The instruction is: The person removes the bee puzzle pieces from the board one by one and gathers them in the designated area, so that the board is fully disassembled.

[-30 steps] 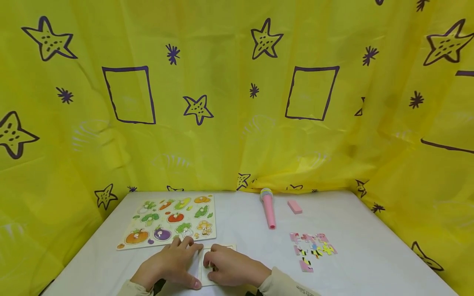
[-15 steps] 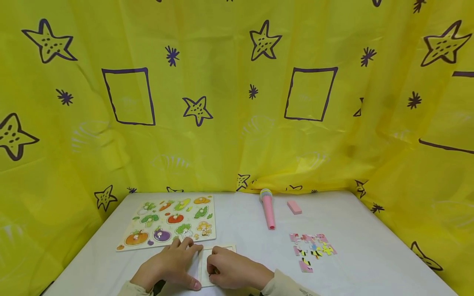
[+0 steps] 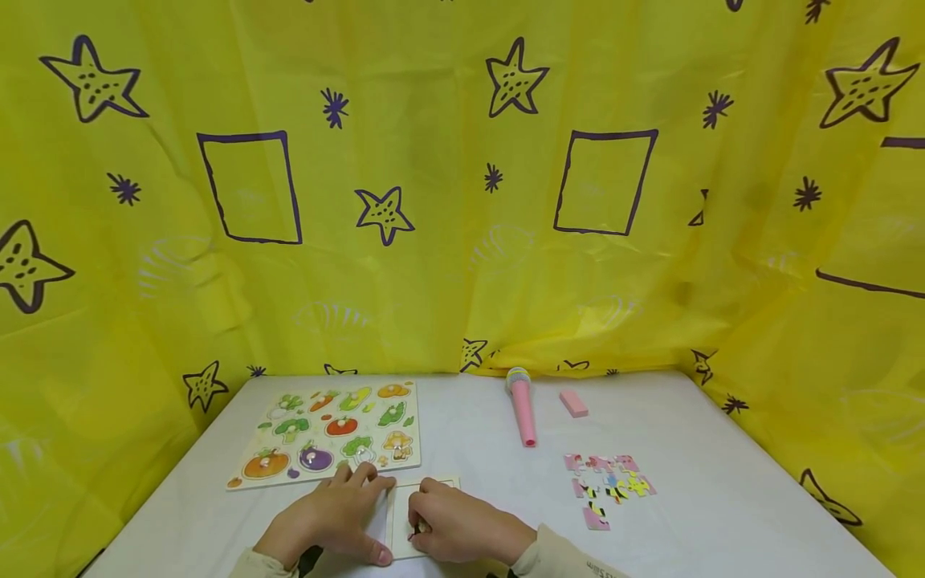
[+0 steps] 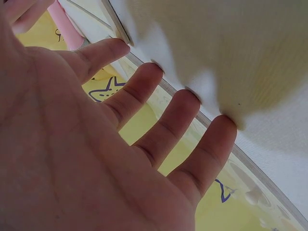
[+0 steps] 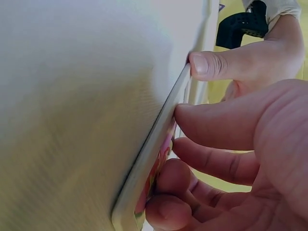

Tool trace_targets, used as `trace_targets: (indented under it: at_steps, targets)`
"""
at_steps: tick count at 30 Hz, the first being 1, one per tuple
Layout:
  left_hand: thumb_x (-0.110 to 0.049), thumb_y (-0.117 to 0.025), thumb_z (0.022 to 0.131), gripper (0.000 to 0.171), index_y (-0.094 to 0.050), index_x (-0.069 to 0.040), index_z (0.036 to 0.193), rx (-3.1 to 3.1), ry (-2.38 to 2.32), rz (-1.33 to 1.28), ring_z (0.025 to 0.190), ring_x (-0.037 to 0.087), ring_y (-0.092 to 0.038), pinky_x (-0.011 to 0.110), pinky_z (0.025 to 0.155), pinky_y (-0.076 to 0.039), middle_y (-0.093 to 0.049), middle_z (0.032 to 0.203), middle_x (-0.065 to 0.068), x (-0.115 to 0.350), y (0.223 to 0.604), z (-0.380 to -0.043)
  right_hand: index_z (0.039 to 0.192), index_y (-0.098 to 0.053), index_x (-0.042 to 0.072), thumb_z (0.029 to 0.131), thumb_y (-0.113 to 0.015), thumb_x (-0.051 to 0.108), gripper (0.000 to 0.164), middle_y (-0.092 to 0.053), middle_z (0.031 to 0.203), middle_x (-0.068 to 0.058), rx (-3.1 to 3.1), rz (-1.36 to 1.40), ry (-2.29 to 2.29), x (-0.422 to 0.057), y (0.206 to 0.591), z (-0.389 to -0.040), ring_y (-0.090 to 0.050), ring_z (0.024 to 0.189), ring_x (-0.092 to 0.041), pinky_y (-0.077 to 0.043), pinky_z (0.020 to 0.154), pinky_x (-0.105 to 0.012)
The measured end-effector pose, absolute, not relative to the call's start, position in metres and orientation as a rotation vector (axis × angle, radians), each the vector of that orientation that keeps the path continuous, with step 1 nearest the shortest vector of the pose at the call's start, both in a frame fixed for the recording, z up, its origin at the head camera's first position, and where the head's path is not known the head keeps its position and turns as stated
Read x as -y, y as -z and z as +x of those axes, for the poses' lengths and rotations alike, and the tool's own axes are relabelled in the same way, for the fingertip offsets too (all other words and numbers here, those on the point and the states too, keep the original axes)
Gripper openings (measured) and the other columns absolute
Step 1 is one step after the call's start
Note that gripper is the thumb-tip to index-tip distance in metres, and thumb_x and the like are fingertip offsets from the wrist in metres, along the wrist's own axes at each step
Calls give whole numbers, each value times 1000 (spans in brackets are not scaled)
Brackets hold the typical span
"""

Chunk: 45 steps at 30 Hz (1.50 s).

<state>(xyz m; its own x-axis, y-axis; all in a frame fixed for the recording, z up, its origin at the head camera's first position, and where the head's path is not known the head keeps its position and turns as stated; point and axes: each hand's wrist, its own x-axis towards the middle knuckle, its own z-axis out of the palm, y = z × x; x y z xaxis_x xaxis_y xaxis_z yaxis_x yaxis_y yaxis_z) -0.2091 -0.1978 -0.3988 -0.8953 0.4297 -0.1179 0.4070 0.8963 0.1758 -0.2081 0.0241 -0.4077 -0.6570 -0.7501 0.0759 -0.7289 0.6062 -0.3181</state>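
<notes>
A small white puzzle tray (image 3: 391,526) with a raised rim lies at the table's front. My left hand (image 3: 336,514) spreads over its left side, thumb at the near corner and index fingertip at the far one. In the left wrist view the other fingertips (image 4: 222,126) rest on the table. My right hand (image 3: 458,522) is curled over the tray, thumb and fingers pinching a small jigsaw piece, mostly hidden. A pink and red printed patch (image 5: 155,169) shows under these fingers, just inside the rim, in the right wrist view.
Loose pink and yellow jigsaw pieces (image 3: 639,485) lie to the right. Behind them are a pink toy microphone (image 3: 523,409) and a pink block (image 3: 574,404). A vegetable peg board (image 3: 412,401) lies back left, close behind my left hand. Yellow curtain (image 3: 433,305) surrounds the table.
My right hand has shifted slightly right within the tray, and its fingers have changed their bend around the piece. The left hand keeps its place.
</notes>
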Motion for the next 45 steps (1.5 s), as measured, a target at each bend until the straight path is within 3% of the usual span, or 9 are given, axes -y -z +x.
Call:
trace_targets:
  at_steps: [27,45]
  targets:
    - [-60,-94,71,96,-60,-10,146,-2917,-241,664,118,38,-49,65,102,-44,-52,130,6,198,398,-207,93,-69,14,90,-84,12,16,-52,84,14,-2707,-1228,690,-27,412,-214,-47,80,2,-43,75,-17]
    - [-60,-94,72,95,-60,-11,146,-2913,-222,635,118,36,-49,64,103,-45,-52,130,6,196,396,-207,92,-68,11,88,-84,1,19,-55,77,17,-2566,-1241,963,-34,412,-216,-51,73,5,-47,71,-16]
